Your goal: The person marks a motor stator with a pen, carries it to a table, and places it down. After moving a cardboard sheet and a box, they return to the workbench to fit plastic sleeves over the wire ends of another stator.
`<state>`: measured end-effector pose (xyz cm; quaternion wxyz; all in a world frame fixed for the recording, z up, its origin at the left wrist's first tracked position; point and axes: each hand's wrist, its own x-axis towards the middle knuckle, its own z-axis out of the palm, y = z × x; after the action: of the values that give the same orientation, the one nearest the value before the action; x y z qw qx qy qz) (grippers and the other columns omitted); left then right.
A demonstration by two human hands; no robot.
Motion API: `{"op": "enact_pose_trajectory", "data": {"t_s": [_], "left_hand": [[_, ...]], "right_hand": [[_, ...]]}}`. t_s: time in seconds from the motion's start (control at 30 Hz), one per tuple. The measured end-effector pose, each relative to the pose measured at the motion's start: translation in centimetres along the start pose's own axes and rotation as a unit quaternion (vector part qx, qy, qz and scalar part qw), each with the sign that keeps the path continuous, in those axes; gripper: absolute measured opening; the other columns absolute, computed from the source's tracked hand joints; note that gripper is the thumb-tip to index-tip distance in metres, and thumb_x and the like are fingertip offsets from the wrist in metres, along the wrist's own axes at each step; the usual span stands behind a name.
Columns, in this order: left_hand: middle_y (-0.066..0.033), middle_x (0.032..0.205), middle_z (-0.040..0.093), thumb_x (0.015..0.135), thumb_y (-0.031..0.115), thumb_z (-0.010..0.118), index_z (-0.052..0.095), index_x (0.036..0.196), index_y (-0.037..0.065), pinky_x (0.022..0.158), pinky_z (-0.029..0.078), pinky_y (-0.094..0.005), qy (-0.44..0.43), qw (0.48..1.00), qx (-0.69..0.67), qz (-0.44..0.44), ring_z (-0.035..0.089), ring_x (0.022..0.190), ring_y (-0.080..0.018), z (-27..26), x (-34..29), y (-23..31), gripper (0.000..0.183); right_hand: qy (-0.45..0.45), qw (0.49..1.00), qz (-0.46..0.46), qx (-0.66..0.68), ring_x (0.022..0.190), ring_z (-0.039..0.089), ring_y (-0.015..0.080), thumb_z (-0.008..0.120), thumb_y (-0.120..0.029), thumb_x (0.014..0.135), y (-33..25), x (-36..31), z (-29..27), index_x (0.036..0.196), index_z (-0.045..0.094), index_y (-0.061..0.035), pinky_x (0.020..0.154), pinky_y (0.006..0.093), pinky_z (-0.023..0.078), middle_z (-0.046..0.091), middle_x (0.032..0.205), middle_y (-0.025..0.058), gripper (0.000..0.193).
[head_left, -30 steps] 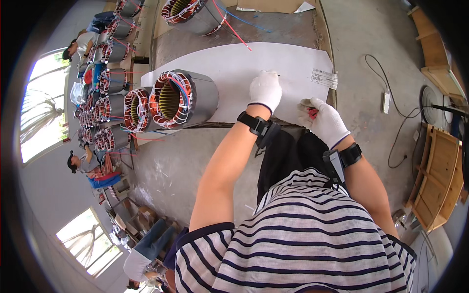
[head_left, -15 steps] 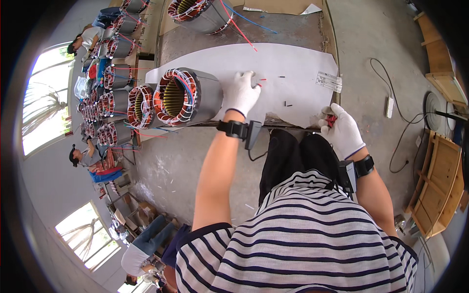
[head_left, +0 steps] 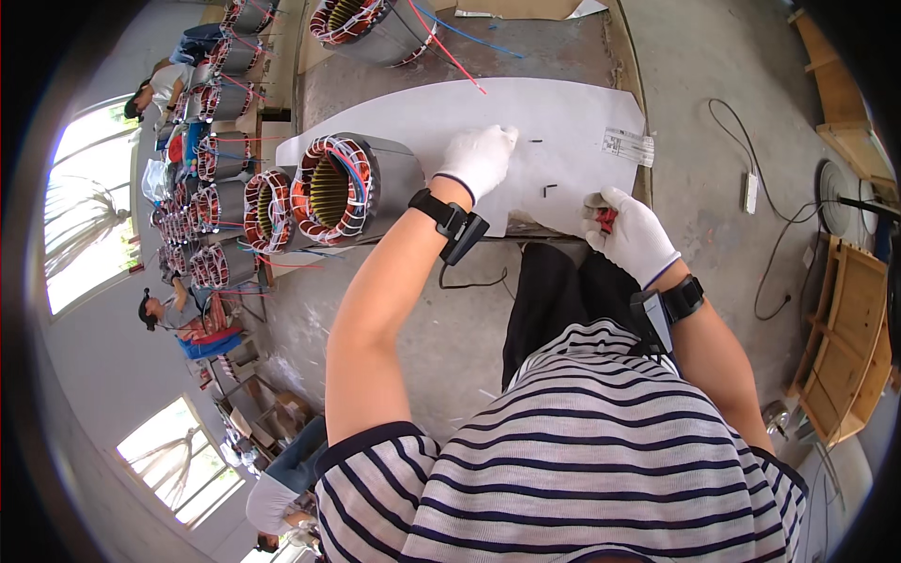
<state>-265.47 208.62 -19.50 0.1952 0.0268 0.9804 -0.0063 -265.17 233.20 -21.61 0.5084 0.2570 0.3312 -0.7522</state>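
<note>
My left hand (head_left: 479, 159), in a white glove, is over the white sheet (head_left: 582, 103), its fingers bent together. What they hold, if anything, is hidden. At the sheet's front right corner my gloved right hand (head_left: 631, 235) is closed around several small red pieces (head_left: 605, 219), which show between thumb and fingers. Short black pieces (head_left: 550, 190) lie on the sheet between my hands, with another dark piece (head_left: 536, 141) farther back. Left of my left hand, a grey motor stator (head_left: 380, 188) lies on its side, its laced copper windings facing left.
A smaller wound ring (head_left: 269, 211) stands beside the stator. Another stator (head_left: 366, 33) with red and blue leads is at the back. Rows of stators (head_left: 221, 155) and several people are at the left. A cable with a power strip (head_left: 750, 193) and wooden crates (head_left: 845, 338) are at the right.
My left hand has moved right and its fingers have closed; the red pieces that lay beside it are out of sight. My right hand has moved slightly left and up over the sheet's corner.
</note>
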Motion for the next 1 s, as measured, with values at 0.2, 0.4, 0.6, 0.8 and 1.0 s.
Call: {"op": "enact_pose_trajectory", "data": {"t_s": [0.2,0.4,0.6,0.8,1.0], "left_hand": [[-0.0134,0.085,0.065,0.082,0.009,0.049,0.06,0.091,0.007,0.073,0.051,-0.0423,0.031,0.999,0.02,0.04,0.064,0.083,-0.032,0.6,0.1,-0.1,0.015],[-0.0149,0.09,0.067,0.075,0.023,0.059,0.061,0.095,0.004,0.075,0.051,-0.0376,-0.045,0.948,-0.312,0.044,0.064,0.082,-0.0307,-0.9,-2.7,6.1,0.028],[-0.0125,0.091,0.063,0.079,0.026,0.055,0.063,0.093,0.008,0.074,0.05,-0.0423,0.156,0.971,-0.175,-0.048,0.062,0.082,-0.0328,0.0,1.0,3.4,0.023],[-0.0149,0.09,0.066,0.077,0.021,0.058,0.065,0.097,0.005,0.078,0.05,-0.0379,0.002,0.944,-0.323,0.07,0.064,0.084,-0.0306,-1.2,0.2,5.4,0.026],[-0.0162,0.087,0.064,0.076,0.023,0.062,0.062,0.097,0.005,0.072,0.051,-0.0409,0.076,0.979,-0.177,-0.067,0.064,0.079,-0.0314,1.0,-3.3,6.6,0.028]], "right_hand": [[0.029,1.0,0.002,-0.005,0.069,0.054,0.0178,0.047,-0.025,0.095,0.6,0.5,1.9,0.088,0.056,0.001,0.058,0.0273,0.046,0.053,0.079,0.0071,0.029],[-0.029,1.0,-0.003,0.01,0.08,0.058,0.0219,0.047,-0.03,0.095,1.3,1.5,-0.6,0.099,0.058,-0.0011,0.072,0.0358,0.048,0.06,0.09,0.0088,0.031],[-0.035,0.996,-0.017,0.078,0.073,0.058,0.0225,0.043,-0.027,0.096,0.5,0.7,-1.4,0.09,0.057,0.001,0.065,0.0339,0.05,0.059,0.085,0.0116,0.032],[0.027,0.995,-0.057,0.077,0.075,0.058,0.0231,0.044,-0.023,0.095,0.6,0.6,-1.4,0.094,0.057,0.0009,0.068,0.0338,0.051,0.061,0.089,0.014,0.027],[-0.018,0.993,-0.069,0.091,0.077,0.059,0.0198,0.045,-0.015,0.093,0.6,0.0,-2.2,0.106,0.055,0.0036,0.069,0.0313,0.051,0.061,0.094,0.0121,0.025]]}}
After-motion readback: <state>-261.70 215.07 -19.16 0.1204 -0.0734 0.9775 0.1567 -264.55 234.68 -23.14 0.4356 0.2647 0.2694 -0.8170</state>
